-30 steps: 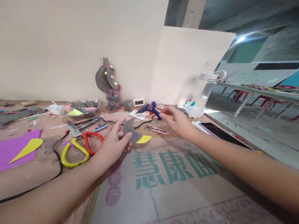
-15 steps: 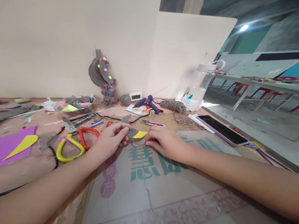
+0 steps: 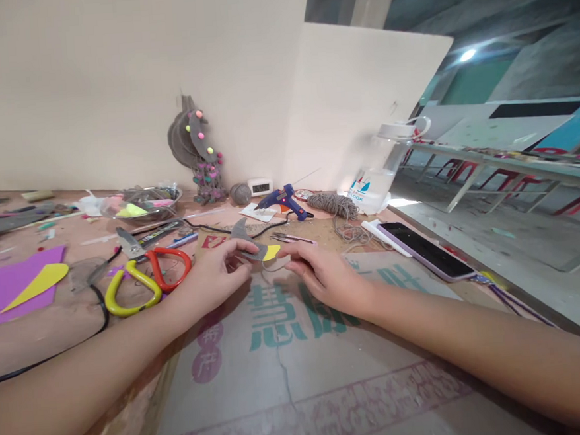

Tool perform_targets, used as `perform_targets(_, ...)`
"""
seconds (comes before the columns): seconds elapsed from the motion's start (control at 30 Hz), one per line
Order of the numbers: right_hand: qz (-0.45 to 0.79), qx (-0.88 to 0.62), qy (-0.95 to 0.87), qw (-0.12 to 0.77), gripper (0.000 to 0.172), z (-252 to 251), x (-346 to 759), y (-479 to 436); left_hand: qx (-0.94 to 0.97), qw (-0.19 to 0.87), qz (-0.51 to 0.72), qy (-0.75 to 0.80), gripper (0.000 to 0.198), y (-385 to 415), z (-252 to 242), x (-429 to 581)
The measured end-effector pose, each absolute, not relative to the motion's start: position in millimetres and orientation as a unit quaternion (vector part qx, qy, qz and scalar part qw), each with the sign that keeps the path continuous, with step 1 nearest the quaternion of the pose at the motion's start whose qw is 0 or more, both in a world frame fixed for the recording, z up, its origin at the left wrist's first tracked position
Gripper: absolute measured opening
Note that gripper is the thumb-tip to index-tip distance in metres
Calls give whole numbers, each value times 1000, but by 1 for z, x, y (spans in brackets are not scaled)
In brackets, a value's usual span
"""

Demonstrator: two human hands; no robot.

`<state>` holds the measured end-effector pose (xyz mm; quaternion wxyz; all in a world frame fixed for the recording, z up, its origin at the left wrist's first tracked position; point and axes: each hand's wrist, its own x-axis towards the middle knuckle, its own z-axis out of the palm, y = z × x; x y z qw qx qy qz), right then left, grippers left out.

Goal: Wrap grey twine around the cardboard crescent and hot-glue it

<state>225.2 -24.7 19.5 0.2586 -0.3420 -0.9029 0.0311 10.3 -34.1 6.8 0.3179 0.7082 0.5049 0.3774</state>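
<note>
Between my hands is a grey, felt-like crescent with a yellow end piece. My left hand holds its grey middle, index finger along the top and thumb below. The fingers of my right hand are closed at the yellow end. A thin grey yarn curves below the piece toward my right thumb. Both hands are just above a printed board. Beyond them lie small thread snips and a blue glue gun.
To the left are scissors with yellow and red handles, and purple sheets under a yellow cutout. A bundle of grey yarn, a water bottle and a phone are on the right. A decorated grey hanging is against the wall.
My left thumb has dropped away from the top of the crescent, and the index finger now lies over it. The right fingers have moved up to the yellow end. The view has shifted slightly.
</note>
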Motion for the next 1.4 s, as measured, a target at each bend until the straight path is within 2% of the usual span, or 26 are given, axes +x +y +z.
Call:
perform_targets(0.13, -93, -305, -926, 201, 29, 25, 232, -24, 724, 275, 376, 508, 24, -34, 4, 10)
perform_targets(0.23, -121, -291, -928, 196, 30, 26, 232, -25, 731, 275, 379, 497, 24, -34, 4, 12)
perform_targets(0.4, -73, -275, -924, 255, 24, 26, 226, -29, 742, 292, 372, 474, 25, -38, 5, 14)
perform_targets(0.57, 6, -355, -889, 290, 23, 25, 228, -22, 731, 337, 371, 463, 28, -39, 3, 14)
perform_targets(0.7, 35, -396, -878, 266, 22, 18, 233, -11, 731, 342, 369, 461, 28, -39, 4, 14)
perform_targets(0.87, 66, -368, -904, 207, 18, 12, 234, -4, 733, 318, 355, 485, 27, -41, 9, 13)
perform_targets(1.23, 116, -360, -907, 184, 21, 12, 234, -4, 730, 377, 348, 452, 30, -37, 6, 12)
perform_targets(1.4, 110, -360, -909, 180, 21, 12, 233, -5, 761, 326, 346, 442, 18, -38, 9, 10)
